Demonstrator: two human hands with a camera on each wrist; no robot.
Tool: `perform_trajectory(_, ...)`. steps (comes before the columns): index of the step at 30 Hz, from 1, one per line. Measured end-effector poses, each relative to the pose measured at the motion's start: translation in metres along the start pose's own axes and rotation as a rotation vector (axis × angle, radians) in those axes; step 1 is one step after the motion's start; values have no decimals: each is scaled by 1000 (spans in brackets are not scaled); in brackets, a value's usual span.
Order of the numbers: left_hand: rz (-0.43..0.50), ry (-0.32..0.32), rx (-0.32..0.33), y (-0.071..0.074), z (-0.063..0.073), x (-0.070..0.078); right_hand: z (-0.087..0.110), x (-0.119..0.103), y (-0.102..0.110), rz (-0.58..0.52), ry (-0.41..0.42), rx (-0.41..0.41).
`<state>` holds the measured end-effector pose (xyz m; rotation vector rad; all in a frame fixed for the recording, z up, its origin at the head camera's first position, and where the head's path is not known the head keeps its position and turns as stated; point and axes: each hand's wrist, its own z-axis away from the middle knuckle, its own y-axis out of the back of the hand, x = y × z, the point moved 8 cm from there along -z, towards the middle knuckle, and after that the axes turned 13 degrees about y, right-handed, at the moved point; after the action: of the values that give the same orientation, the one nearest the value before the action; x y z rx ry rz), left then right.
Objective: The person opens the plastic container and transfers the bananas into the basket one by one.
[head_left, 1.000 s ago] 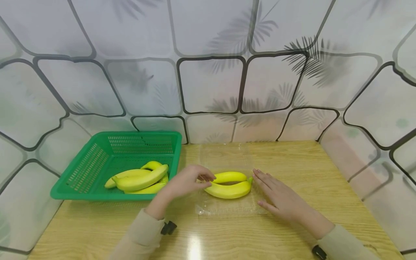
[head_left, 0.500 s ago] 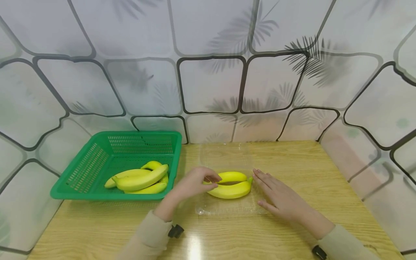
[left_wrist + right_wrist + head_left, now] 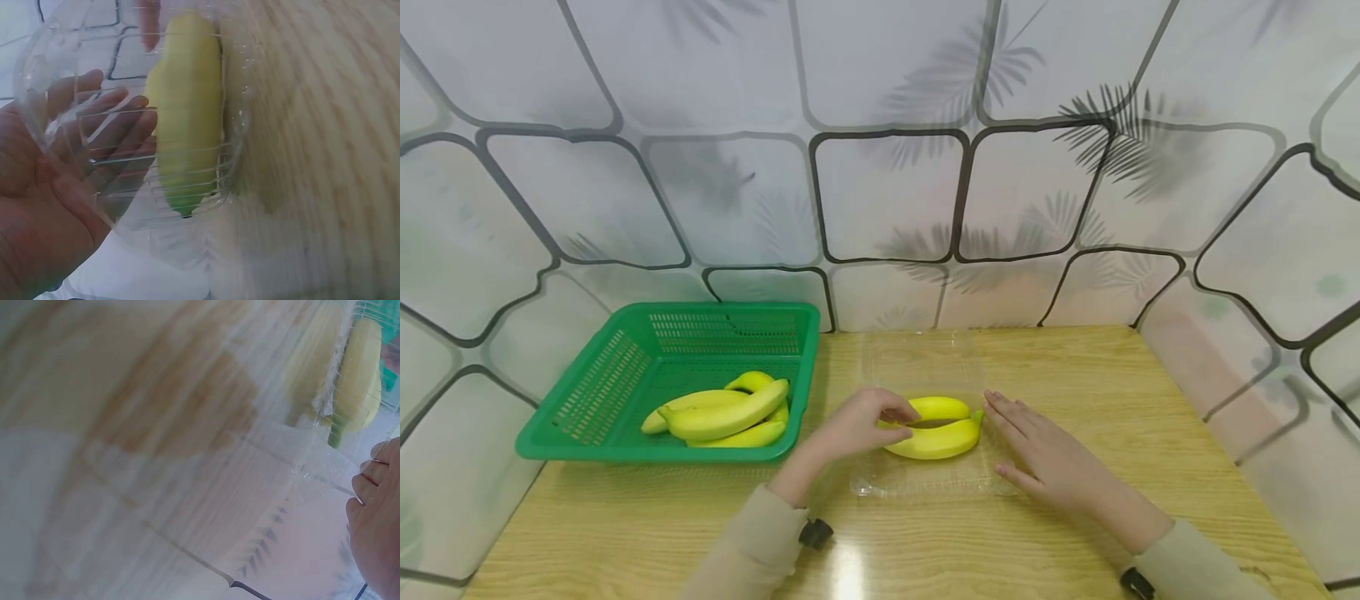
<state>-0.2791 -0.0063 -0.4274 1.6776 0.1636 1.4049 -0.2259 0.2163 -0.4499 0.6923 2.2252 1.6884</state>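
Two yellow bananas lie side by side in a clear plastic clamshell box, a front banana and a back banana. The box's lid is folded back behind it. Over the left ends of the bananas reaches my left hand. Through the clear wall in the left wrist view, its loosely extended fingertips are beside the banana; contact is hard to tell. With straight fingers, my right hand lies at the box's right side. The right wrist view shows this hand below the bananas.
A green plastic basket stands to the left, with several bananas in its front right part. Beneath everything is a wooden table. A patterned wall covering closes off the back and sides.
My left hand has shifted slightly to the right over the bananas' left ends. The right hand, the box and the basket stay where they were.
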Motion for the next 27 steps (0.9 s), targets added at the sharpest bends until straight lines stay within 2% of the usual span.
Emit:
perform_trajectory(5,20,4,-8,-6,-3,-3,0,-1,0,-3,-1,1)
perform_trajectory(16,-58,25,-13,-12,-6,-3,-1,-2,2,1,1,3)
perform_trajectory(27,-208,-17,-21,-19,-5,2,-1,-2,2,-10,-10,-1)
